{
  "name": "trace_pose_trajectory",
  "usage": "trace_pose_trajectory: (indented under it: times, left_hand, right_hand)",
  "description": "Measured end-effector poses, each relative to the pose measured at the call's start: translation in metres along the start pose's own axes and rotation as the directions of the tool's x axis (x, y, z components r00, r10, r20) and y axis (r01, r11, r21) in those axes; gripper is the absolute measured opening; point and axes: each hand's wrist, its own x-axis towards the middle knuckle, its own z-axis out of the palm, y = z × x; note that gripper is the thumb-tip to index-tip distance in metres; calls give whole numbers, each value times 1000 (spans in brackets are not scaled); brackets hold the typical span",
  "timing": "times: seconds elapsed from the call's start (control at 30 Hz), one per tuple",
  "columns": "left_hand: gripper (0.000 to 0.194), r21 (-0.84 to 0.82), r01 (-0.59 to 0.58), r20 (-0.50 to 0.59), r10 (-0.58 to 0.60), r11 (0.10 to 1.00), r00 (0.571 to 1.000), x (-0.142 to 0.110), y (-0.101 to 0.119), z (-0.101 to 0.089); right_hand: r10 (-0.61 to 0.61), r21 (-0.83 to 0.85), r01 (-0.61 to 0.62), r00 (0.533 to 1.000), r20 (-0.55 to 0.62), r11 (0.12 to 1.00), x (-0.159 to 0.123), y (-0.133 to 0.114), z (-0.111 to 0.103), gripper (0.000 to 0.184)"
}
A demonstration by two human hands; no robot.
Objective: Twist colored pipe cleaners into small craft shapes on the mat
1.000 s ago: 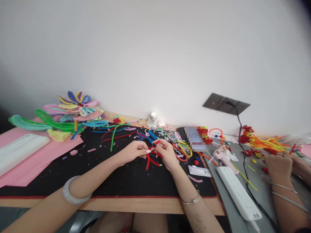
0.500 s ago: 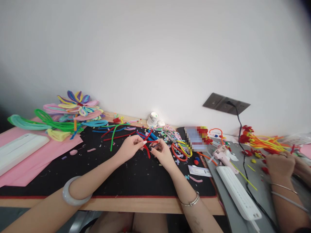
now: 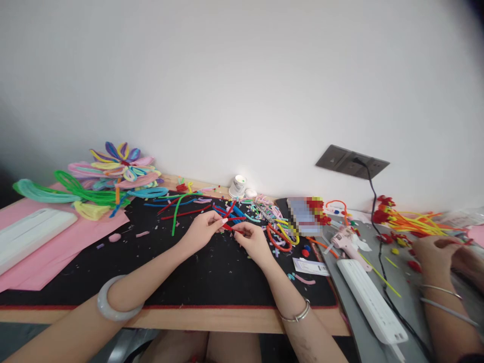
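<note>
Above the black mat (image 3: 151, 282), my left hand (image 3: 206, 228) pinches red pipe cleaners (image 3: 229, 207) where they cross. Their short ends stick out in several directions from its fingertips. My right hand (image 3: 251, 241) has thumb and fingers closed on one lower red end, just right of my left hand. Behind both hands lie blue pipe cleaners (image 3: 237, 214) and a scatter of small cut pastel pieces (image 3: 266, 205). A bent green pipe cleaner (image 3: 175, 217) and loose red ones (image 3: 185, 212) rest left of my hands.
A pipe-cleaner flower (image 3: 123, 164) lies on pink paper (image 3: 94, 237) at left. A paper cup (image 3: 238, 185) stands by the wall. To the right are a phone (image 3: 304, 217), a glue gun (image 3: 348, 243), a white power strip (image 3: 372, 300), a black cable (image 3: 380, 257) and another person's hands (image 3: 433, 257).
My right fingers have shifted slightly down and left, onto the lower red end, which has swung toward them. My left hand stays nearly still. The other person's hands have moved slightly.
</note>
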Motion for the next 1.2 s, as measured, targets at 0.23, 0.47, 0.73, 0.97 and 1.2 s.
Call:
trace_pose_trajectory:
  times: [0.23,0.47,0.73,0.97,1.2]
  left_hand:
    - [29,83,-22,56,18,996,998,0,-5,0]
    - [31,180,-99,114,79,979,990,-2,0,-2]
    - [27,173,-159,178,128,972,976,-5,4,1]
    - [28,12,-92,212,87,996,973,-4,6,2]
    - [30,-84,-31,232,50,996,971,-1,3,2]
  right_hand:
    - [-58,-163,52,998,-38,985,-2,-3,-2,16]
    - [-96,-153,100,995,35,983,-1,-5,-3,16]
    - [-93,-120,100,993,68,988,-1,-5,-4,14]
    - [-84,-1,84,996,-2,996,1,-4,-5,14]
    - [-81,44,83,995,-52,996,2,-4,-12,22]
